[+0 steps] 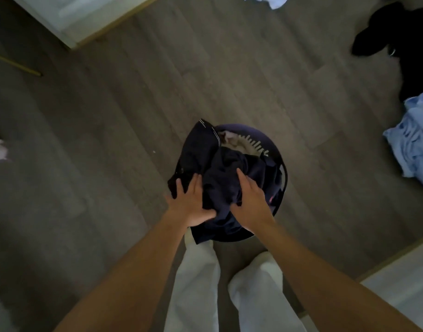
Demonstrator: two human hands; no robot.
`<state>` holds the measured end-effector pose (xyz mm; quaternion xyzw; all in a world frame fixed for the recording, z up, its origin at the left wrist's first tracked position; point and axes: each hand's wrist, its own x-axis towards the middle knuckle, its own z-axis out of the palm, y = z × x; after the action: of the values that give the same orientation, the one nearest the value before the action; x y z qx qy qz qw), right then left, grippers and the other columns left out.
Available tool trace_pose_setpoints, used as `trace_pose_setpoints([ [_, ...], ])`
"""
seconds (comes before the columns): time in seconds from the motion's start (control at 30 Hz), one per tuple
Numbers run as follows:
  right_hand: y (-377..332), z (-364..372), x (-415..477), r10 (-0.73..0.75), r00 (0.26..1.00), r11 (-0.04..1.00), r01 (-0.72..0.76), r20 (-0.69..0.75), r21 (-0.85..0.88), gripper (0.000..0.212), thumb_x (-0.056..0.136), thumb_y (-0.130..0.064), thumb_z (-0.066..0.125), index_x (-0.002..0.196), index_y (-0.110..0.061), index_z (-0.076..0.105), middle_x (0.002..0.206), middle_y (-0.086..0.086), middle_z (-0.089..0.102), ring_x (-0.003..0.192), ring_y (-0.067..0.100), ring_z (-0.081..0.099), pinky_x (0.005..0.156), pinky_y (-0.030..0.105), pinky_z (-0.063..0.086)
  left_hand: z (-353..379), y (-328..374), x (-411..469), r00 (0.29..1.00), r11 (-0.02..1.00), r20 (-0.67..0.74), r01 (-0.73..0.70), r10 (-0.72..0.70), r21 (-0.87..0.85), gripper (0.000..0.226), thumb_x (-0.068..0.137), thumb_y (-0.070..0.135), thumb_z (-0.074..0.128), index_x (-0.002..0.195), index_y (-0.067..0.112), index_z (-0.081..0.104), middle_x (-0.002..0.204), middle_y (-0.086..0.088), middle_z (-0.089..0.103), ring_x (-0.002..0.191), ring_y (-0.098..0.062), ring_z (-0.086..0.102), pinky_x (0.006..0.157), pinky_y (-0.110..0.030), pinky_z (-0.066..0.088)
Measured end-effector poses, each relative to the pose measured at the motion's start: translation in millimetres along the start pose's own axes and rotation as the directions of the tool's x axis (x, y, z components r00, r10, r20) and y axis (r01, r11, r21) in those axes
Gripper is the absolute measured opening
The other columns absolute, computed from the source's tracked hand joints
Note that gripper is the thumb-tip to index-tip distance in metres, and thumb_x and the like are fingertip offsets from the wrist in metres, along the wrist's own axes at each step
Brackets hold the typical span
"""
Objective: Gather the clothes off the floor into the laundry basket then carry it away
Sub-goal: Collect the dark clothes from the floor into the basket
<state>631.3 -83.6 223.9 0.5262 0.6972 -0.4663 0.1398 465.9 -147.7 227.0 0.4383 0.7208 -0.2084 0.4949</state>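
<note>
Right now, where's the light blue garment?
Head view, right edge: the light blue garment lies on the floor, right of the laundry basket, below the black clothing.

Dim, soft, slightly blurred view, with wide-angle bending at edges.

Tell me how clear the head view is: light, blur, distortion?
Head view: dim, flat light, so the dark garment and basket nearly merge; both hands, left hand and right hand, read fairly sharp; wide-angle bending curves the floor planks and stretches the forearms; edges soften, so the blue clothes and black clothes on the right look smeared.
</note>
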Motion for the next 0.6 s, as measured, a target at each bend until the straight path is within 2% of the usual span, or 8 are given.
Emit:
trace_pose_setpoints([
  [0.07, 7, 7, 9, 0.006, 0.999, 0.99, 0.001, 0.043, -0.14, 0.1, 0.086, -0.028, 0.066, 0.15, -0.041, -0.01, 0.162, -0.001, 0.005, 0.148, 0.032, 0.007, 0.106, 0.061, 0.035, 10, 7, 7, 0.999, 0.983, 0.011, -0.051, 0.05, 0.174, 0.11, 0.075, 0.084, 0.038, 0.15, 0.03, -0.023, 0.158, 0.012, -0.028, 0.144, -0.036, -0.028, 0.109, -0.071, -0.007],
  [0.13, 19, 17, 28, 0.121, 0.989, 0.966, -0.098, 0.08, -0.239, 0.107, 0.085, -0.033, 0.069, 0.146, -0.047, -0.017, 0.162, -0.009, -0.009, 0.149, 0.034, -0.007, 0.104, 0.07, 0.03, 22, 12, 27, 0.997, 0.974, -0.004, -0.073, 0.076, 0.213, 0.11, 0.072, 0.089, 0.034, 0.151, 0.034, -0.019, 0.159, 0.012, -0.024, 0.143, -0.033, -0.032, 0.107, -0.072, -0.013],
  [0.2, 36, 31, 50, 0.223, 0.969, 0.937, -0.183, 0.105, -0.298, 0.109, 0.086, -0.032, 0.068, 0.143, -0.051, -0.022, 0.16, -0.013, -0.017, 0.148, 0.035, -0.013, 0.102, 0.073, 0.025, 37, 10, 52, 0.998, 0.979, 0.018, -0.068, 0.065, 0.194, 0.108, 0.072, 0.089, 0.034, 0.152, 0.036, -0.014, 0.16, 0.014, -0.023, 0.143, -0.033, -0.032, 0.108, -0.072, -0.012],
  [0.27, 48, 43, 65, 0.248, 0.959, 0.927, -0.194, 0.137, -0.32, 0.107, 0.088, -0.031, 0.066, 0.141, -0.052, -0.024, 0.16, -0.013, -0.019, 0.147, 0.036, -0.014, 0.103, 0.074, 0.021, 49, 6, 71, 0.997, 0.988, 0.071, -0.017, 0.006, 0.155, 0.106, 0.071, 0.089, 0.035, 0.152, 0.039, -0.011, 0.159, 0.016, -0.023, 0.144, -0.035, -0.029, 0.108, -0.072, -0.01],
  [0.33, 63, 61, 85, 0.223, 0.96, 0.941, -0.167, 0.168, -0.295, 0.103, 0.088, -0.037, 0.064, 0.142, -0.052, -0.023, 0.16, -0.012, -0.019, 0.147, 0.036, -0.014, 0.106, 0.075, 0.018, 60, 1, 90, 0.994, 0.984, 0.082, 0.054, -0.068, 0.169, 0.103, 0.071, 0.091, 0.032, 0.152, 0.042, -0.008, 0.16, 0.016, -0.019, 0.146, -0.036, -0.024, 0.106, -0.074, -0.01],
  [0.43, 88, 90, 117, 0.148, 0.967, 0.948, -0.079, 0.208, -0.309, 0.102, 0.084, -0.051, 0.06, 0.143, -0.048, -0.024, 0.161, -0.007, -0.015, 0.148, 0.036, -0.008, 0.109, 0.07, 0.019, 75, 5, 114, 0.991, 0.943, -0.038, 0.133, -0.127, 0.306, 0.093, 0.077, 0.087, 0.023, 0.153, 0.04, -0.002, 0.163, 0.011, -0.007, 0.148, -0.036, -0.017, 0.102, -0.077, -0.016],
  [0.53, 107, 109, 140, 0.147, 0.964, 0.949, -0.075, 0.22, -0.307, 0.094, 0.086, -0.055, 0.051, 0.145, -0.047, -0.022, 0.161, -0.01, -0.011, 0.148, 0.036, -0.002, 0.109, 0.067, 0.022, 93, 12, 132, 0.99, 0.906, -0.126, 0.105, -0.057, 0.409, 0.083, 0.087, 0.076, 0.015, 0.155, 0.032, -0.004, 0.164, 0.003, 0.0, 0.148, -0.039, -0.011, 0.113, -0.062, -0.015],
  [0.6, 113, 112, 146, 0.154, 0.959, 0.956, -0.084, 0.236, -0.282, 0.09, 0.088, -0.055, 0.049, 0.146, -0.047, -0.019, 0.162, -0.008, -0.008, 0.148, 0.036, 0.0, 0.112, 0.065, 0.021, 100, 11, 140, 0.99, 0.915, -0.12, 0.118, -0.078, 0.385, 0.082, 0.088, 0.075, 0.015, 0.155, 0.03, -0.001, 0.164, 0.002, 0.002, 0.148, -0.042, -0.009, 0.116, -0.057, -0.012],
])
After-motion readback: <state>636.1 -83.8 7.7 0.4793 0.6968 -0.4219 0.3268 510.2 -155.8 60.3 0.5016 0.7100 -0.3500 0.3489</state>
